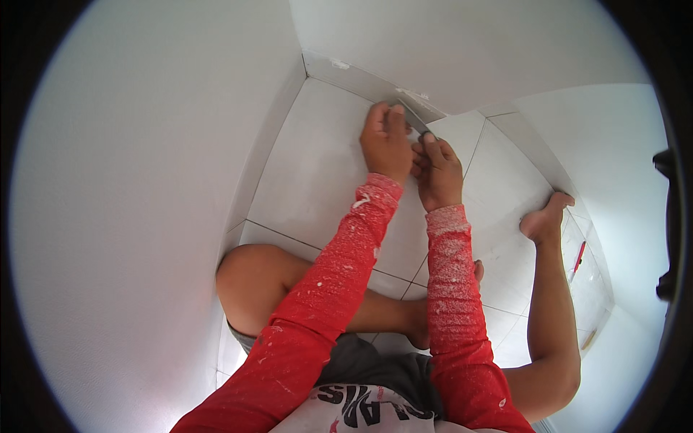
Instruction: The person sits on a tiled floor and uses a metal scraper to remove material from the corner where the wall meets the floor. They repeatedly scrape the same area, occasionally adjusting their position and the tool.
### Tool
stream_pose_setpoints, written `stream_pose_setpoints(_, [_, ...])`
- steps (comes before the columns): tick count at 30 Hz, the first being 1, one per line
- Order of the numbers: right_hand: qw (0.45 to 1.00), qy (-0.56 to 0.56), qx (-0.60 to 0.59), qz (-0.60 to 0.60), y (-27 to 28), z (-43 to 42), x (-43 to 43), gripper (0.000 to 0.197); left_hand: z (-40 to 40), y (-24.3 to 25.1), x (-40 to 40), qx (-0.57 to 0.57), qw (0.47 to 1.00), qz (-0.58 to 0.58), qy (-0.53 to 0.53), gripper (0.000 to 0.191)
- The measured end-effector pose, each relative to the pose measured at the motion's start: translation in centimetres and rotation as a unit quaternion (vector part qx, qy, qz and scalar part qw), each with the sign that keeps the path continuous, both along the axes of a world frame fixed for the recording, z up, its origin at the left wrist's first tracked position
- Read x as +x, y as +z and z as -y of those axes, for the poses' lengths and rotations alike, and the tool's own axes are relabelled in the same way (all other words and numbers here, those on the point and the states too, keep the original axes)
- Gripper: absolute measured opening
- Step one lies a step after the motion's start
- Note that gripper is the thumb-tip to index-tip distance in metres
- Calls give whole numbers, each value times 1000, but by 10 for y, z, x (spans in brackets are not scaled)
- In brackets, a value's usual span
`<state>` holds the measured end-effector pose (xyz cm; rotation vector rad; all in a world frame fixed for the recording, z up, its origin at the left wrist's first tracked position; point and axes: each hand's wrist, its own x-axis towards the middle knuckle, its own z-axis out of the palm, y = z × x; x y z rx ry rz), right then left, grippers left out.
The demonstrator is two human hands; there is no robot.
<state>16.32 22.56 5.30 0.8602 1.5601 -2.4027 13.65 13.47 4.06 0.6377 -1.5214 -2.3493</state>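
Just in front of a wall's baseboard I hold a thin, flat metal blade (417, 119), probably a scraper, slanting between my two hands. My right hand (439, 170) pinches its lower right end, thumb on top. My left hand (387, 142) is curled at the other end, its thumb over the blade and fingertips showing below it; the hand hides part of the blade. Close behind the blade runs the grey baseboard (357, 77), with rough white filler patches (414, 94) along its top edge. Both red sleeves (346, 260) are speckled with white dust.
Light floor tiles (303, 162) with dark joints lie under my hands. A white wall (135, 189) rises close on the left. My bent legs (552, 303) frame the floor. Beyond the right leg lie a red-handled tool (579, 257) and a small tan piece (589, 339).
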Motion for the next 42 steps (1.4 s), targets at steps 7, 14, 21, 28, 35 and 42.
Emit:
stream_pose_setpoints(7, [1000, 1, 10, -3, -2, 53, -36, 22, 69, -11, -30, 3, 998, -34, -52, 16])
stream_pose_setpoints(14, [998, -33, -17, -47, 0, 9, -13, 21, 19, 2, -9, -85, 991, -36, -97, 16])
stream_pose_setpoints(21, [998, 6, 61, -6, 2, 40, -29, 24, 43, 1, -25, 73, 997, 11, 14, 13])
stream_pose_setpoints(28, [996, -30, -28, -80, -13, 11, -14, 24, 9, 3, -14, -99, 993, -52, -40, 16])
stream_pose_setpoints(35, [997, 37, 65, -21, 8, 30, -26, 24, 36, 7, -20, 32, 999, -15, 28, 16])
stream_pose_setpoints(42, [996, -38, -53, -54, -16, 54, -24, 27, 52, -1, -21, -72, 994, -66, -38, 16])
